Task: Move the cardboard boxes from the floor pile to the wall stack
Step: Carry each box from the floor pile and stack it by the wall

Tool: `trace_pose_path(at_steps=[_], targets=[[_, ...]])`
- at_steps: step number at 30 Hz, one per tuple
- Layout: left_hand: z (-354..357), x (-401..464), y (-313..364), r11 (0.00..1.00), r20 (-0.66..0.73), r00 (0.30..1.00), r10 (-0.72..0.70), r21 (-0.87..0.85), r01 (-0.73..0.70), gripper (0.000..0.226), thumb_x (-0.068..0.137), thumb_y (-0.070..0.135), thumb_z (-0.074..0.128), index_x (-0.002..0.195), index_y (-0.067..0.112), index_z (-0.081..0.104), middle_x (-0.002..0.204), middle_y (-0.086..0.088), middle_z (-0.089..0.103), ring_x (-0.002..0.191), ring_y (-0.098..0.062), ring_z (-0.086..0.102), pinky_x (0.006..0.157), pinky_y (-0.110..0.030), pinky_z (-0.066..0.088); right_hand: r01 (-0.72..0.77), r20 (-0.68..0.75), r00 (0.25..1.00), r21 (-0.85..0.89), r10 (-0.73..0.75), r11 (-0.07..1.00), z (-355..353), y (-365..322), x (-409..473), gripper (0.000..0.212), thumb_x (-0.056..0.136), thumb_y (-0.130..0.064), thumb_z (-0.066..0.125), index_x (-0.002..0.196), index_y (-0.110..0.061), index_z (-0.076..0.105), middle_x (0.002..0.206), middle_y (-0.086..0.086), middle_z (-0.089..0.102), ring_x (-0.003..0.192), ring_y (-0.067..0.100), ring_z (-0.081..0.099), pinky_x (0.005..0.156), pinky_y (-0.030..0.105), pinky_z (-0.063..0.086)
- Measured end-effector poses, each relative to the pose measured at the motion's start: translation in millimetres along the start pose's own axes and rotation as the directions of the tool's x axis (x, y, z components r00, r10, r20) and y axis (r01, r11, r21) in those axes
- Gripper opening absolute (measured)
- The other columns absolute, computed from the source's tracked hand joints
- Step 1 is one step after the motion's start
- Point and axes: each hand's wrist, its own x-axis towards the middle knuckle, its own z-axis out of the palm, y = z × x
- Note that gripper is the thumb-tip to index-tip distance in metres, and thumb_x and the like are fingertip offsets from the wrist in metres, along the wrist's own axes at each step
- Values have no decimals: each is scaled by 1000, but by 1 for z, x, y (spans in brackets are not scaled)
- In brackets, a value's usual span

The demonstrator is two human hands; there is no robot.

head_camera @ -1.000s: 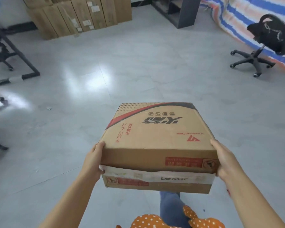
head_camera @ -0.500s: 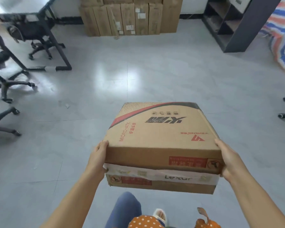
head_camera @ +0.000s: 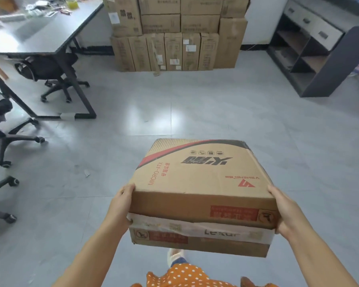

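Note:
I carry a flat cardboard box (head_camera: 201,183) with red and black print and white tape along its near side, held level in front of me above the floor. My left hand (head_camera: 121,206) grips its left near corner, fingers tucked under the side. My right hand (head_camera: 282,212) grips the right near corner the same way. Straight ahead against the far wall stands the wall stack (head_camera: 174,34) of brown cardboard boxes, several upright ones in the bottom row and larger ones on top. The floor pile is out of view.
A dark desk (head_camera: 39,34) with clutter on it stands at the left, with black office chairs (head_camera: 52,73) under and beside it. A dark shelf unit (head_camera: 311,59) with drawers is at the right. Grey tiled floor (head_camera: 174,112) lies between me and the stack.
The view has turned and advanced: the wall stack has come from the far upper left to straight ahead and much nearer. Both hands keep the same hold on the box.

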Motion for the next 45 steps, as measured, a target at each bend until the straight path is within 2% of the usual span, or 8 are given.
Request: trace_pose_path(at_steps=[5,10,18,22,28,32,36,45], targets=[[15,67,77,1000,7,1000,21,1,-21,11,94,41,46,101,38,54,95,22,46,102,-17,41,79,-46,38,22,-10,1000,0,-22,1000,66,-55,48,22,93,-43,52,86,-32,70,71,-4,74,58,15,69,43,26,49],[27,137,136,1000,-2,1000,2,-26,-2,26,94,43,46,118,37,52,118,11,45,109,-16,38,82,-46,38,14,20,1000,-26,-13,1000,133,-110,110,20,95,-41,51,88,-30,67,62,-4,72,48,13,67,34,25,46],[71,268,252,996,-76,997,-5,-94,-3,15,96,41,43,109,36,51,117,9,44,108,-17,37,84,-47,35,5,86,996,-84,3,996,264,-219,247,19,94,-41,52,86,-29,64,56,-2,69,42,15,65,32,28,46],[85,325,328,988,-112,994,15,-151,-32,15,96,40,43,91,37,56,97,19,49,91,-11,43,78,-42,36,22,139,990,-126,-4,992,338,-295,300,17,94,-39,52,86,-29,63,66,1,69,53,18,65,34,25,45],[102,406,422,971,-199,979,37,-226,-82,14,97,36,41,97,35,55,92,22,49,80,-2,43,65,-34,38,90,204,977,-152,-57,984,436,-385,369,19,95,-35,51,82,-28,63,64,-2,66,44,12,61,30,21,39],[121,476,491,971,-167,984,61,-220,-97,17,97,37,43,110,37,54,93,23,49,81,-4,44,71,-38,39,83,193,980,-128,-58,988,498,-436,424,16,94,-35,52,84,-28,62,70,2,67,54,20,62,31,26,43],[141,558,573,972,-140,986,92,-202,-119,18,98,39,43,113,36,52,94,18,48,96,-17,42,80,-44,36,100,178,980,-72,-86,992,563,-487,478,19,96,-35,51,83,-27,62,54,-1,67,40,16,62,29,26,43],[195,701,776,976,-32,981,190,-99,-192,15,90,43,46,100,41,57,97,20,52,85,-7,47,63,-31,40,122,89,987,106,-131,987,670,-604,573,26,94,-40,52,77,-26,67,56,-3,69,42,15,64,34,27,45]])
